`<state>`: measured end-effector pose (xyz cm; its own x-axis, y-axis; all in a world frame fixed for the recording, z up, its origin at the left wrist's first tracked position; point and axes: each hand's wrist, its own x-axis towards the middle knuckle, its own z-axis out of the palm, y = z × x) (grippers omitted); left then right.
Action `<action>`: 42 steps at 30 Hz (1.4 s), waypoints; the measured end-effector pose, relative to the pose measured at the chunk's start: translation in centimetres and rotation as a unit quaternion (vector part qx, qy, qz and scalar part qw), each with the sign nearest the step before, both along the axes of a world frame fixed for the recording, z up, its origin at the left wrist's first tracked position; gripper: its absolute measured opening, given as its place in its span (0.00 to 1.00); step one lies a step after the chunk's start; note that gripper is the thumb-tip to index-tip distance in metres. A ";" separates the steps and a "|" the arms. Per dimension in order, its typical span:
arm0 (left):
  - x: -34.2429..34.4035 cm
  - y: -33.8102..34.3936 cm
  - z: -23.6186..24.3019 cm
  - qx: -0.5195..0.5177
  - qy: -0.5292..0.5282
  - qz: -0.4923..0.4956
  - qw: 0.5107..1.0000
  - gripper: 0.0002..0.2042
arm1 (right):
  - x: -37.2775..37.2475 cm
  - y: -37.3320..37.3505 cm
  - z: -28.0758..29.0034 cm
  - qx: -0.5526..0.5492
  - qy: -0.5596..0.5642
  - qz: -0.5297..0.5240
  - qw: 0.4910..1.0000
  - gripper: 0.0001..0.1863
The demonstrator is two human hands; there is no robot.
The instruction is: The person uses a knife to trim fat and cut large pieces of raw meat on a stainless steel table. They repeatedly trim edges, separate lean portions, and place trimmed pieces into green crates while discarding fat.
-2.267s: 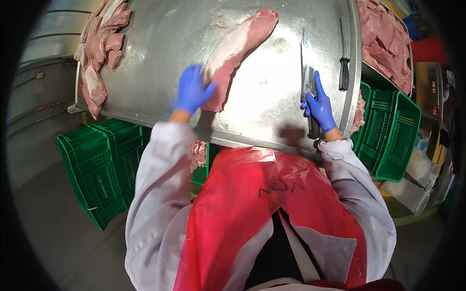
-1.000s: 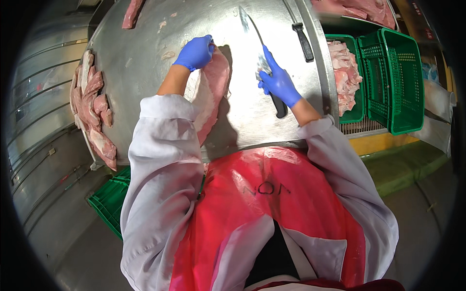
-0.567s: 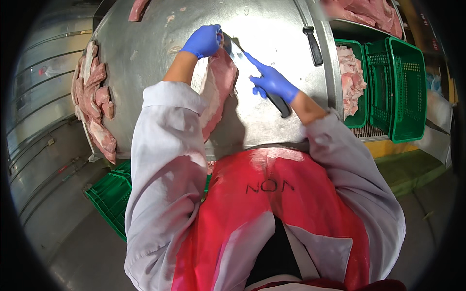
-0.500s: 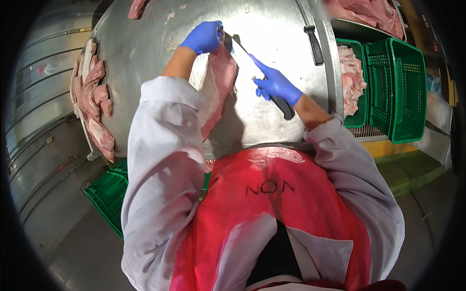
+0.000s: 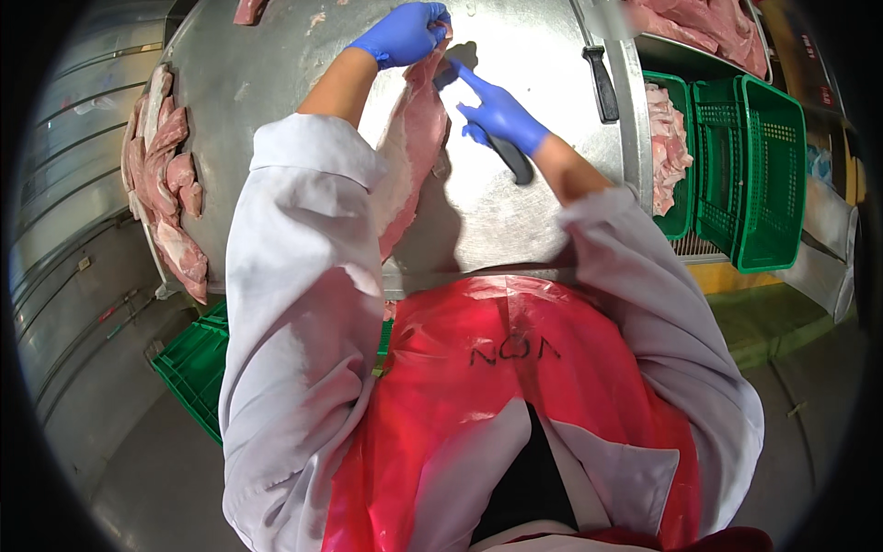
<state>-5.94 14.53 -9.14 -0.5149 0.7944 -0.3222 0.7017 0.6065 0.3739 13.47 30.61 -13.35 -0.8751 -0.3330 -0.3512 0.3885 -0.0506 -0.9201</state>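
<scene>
Right now the long piece of pink meat (image 5: 418,138) lies on the metal desk (image 5: 294,83), its long axis running away from me and slightly rightward. I have the left hand (image 5: 405,35) pinching its far end; just right of it, the right hand (image 5: 504,118) curls around the knife (image 5: 511,162), forefinger extended.

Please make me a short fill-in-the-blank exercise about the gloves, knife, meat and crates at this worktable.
1. The left grip, at the far end of the long piece of meat, is gloved in ____.
2. The right grip holds a ____-handled knife.
3. A pile of meat pieces lies along the ____ edge of the metal table.
4. The crates beyond the table's opposite edge are coloured ____.

Missing words: blue; black; left; green.
</scene>
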 end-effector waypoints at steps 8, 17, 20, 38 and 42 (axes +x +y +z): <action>-1.2 -2.8 -2.2 0.162 0.091 0.099 0.978 0.05 | 8.1 -0.8 2.3 -0.030 -0.010 0.002 0.999 0.41; 0.6 0.3 5.3 0.199 0.004 0.101 0.975 0.04 | 5.7 -2.1 1.1 0.036 0.013 0.027 0.999 0.40; 1.4 -0.4 6.0 0.248 -0.029 0.123 0.961 0.04 | 7.4 -2.0 0.6 -0.022 0.003 0.028 0.999 0.41; 4.2 -1.7 14.9 0.225 0.021 0.213 0.950 0.07 | 6.9 -3.3 2.8 0.076 0.016 0.133 0.988 0.41; 4.0 -3.3 15.8 0.276 -0.028 0.247 0.929 0.07 | 10.9 -1.2 1.0 0.060 0.042 0.139 0.988 0.39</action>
